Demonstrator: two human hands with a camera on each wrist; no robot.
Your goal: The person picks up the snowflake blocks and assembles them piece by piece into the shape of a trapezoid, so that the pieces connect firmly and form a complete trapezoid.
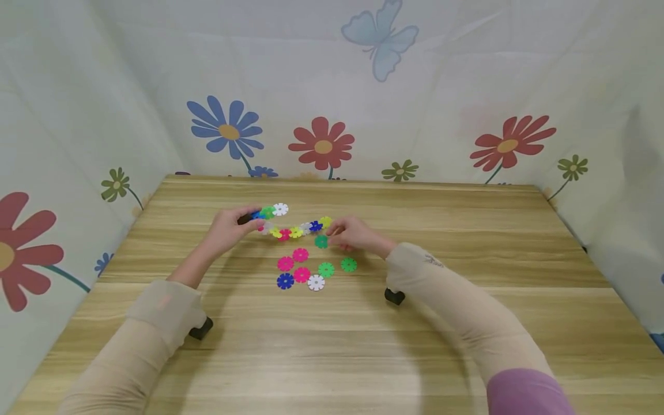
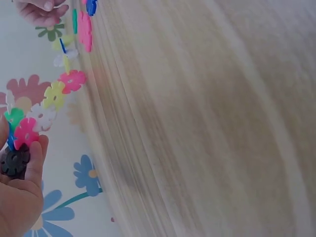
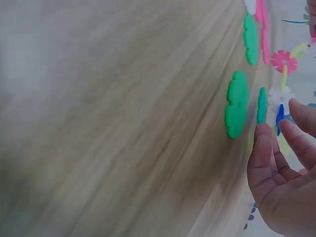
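My left hand (image 1: 231, 226) pinches one end of a chain of snowflake discs (image 1: 295, 232), with a black disc (image 2: 15, 161) between thumb and fingers. The joined discs are pink, blue, green, white and yellow. Rightward, the chain runs to a yellow disc (image 1: 325, 222) beside my right hand (image 1: 357, 233). Seen from the right wrist, that hand's fingers (image 3: 261, 153) are loosely bent, with a gap between them. A green disc (image 3: 261, 105) stands right at one fingertip; whether they touch, I cannot tell.
Several loose discs lie nearer me on the wooden table (image 1: 311, 346): pink (image 1: 300, 255), blue (image 1: 285, 280), white (image 1: 316, 282) and green (image 1: 349, 264). A flower-printed cloth (image 1: 441, 104) hangs behind the table and along its sides.
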